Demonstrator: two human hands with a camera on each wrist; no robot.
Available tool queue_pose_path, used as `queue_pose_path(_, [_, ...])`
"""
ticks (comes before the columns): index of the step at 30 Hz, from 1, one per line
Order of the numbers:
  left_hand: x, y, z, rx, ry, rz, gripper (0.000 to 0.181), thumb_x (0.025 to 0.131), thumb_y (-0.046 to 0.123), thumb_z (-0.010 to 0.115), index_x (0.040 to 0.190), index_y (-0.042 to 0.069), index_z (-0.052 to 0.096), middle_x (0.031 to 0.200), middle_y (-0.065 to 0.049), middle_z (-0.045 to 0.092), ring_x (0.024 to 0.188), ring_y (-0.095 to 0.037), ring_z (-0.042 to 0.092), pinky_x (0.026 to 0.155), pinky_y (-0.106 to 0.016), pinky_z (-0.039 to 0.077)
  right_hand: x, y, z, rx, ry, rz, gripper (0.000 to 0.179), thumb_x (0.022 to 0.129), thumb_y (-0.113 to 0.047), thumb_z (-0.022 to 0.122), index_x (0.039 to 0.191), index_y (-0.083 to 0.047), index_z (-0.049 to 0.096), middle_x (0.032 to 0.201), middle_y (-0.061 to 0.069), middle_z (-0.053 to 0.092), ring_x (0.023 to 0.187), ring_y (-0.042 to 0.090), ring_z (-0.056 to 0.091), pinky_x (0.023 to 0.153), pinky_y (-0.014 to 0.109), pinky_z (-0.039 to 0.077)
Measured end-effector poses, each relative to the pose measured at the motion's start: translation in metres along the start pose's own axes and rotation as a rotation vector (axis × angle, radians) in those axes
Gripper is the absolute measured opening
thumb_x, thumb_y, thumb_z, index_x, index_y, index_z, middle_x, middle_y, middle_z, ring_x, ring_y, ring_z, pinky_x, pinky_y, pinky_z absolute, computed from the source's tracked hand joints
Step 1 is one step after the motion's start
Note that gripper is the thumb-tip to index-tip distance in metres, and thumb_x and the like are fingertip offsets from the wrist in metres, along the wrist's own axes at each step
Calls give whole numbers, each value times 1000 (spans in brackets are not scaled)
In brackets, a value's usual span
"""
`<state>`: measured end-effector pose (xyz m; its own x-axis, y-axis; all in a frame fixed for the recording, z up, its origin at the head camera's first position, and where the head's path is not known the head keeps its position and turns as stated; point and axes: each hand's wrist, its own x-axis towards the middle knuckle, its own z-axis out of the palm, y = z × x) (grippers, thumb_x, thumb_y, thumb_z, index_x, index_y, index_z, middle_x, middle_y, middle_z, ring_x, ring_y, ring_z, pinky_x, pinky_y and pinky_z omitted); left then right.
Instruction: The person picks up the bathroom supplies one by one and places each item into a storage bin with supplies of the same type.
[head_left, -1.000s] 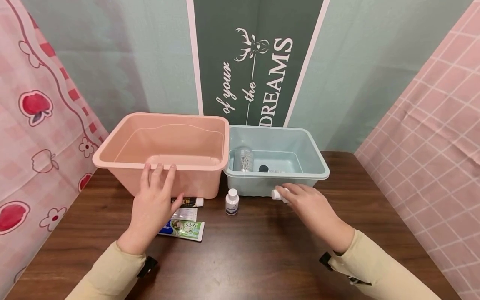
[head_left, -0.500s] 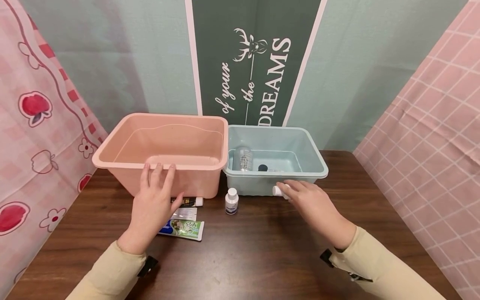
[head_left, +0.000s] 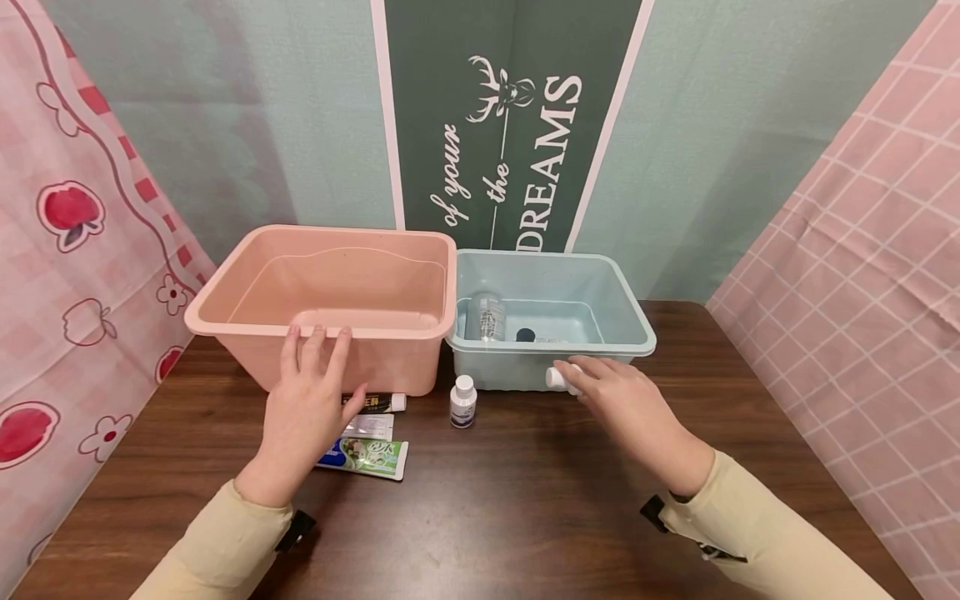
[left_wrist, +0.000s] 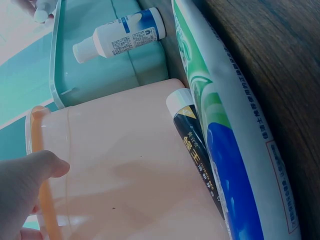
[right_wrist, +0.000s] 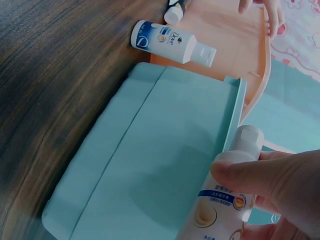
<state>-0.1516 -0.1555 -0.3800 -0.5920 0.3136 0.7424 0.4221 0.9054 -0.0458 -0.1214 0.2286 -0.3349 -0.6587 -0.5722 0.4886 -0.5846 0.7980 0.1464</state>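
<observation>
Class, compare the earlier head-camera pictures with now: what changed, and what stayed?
The right hand, gripping a white bottle, has risen slightly toward the rim of the blue bin. Nothing was newly gripped or released. The left hand at the pink bin, the standing bottle and the tubes stayed put.

Just past the right grip [head_left: 630,408], the blue tub [head_left: 502,370] blocks the way. Left of the grip stands a bottle [head_left: 462,404]; behind, the desk [head_left: 540,508] has room.
</observation>
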Motion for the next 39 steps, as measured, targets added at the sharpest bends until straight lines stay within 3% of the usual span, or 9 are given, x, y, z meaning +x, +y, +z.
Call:
queue_pose_path(32, [1,1,-1,7,-8,4,79,68,29,78,132,-1,45,123,-32,42,122,-54,32,53,-57,50,0,4,-12,1,16,-1,50,69,3,73,116,-11,64,109,6,64,92,30,62,75,45,49])
queue_pose_path(39, [0,0,-2,4,-12,-1,78,68,29,77,133,-1,45,124,-31,42,122,-54,31,52,-56,50,2,7,-16,-12,-22,5,52,67,5,73,116,-11,65,110,6,64,93,31,61,76,45,49])
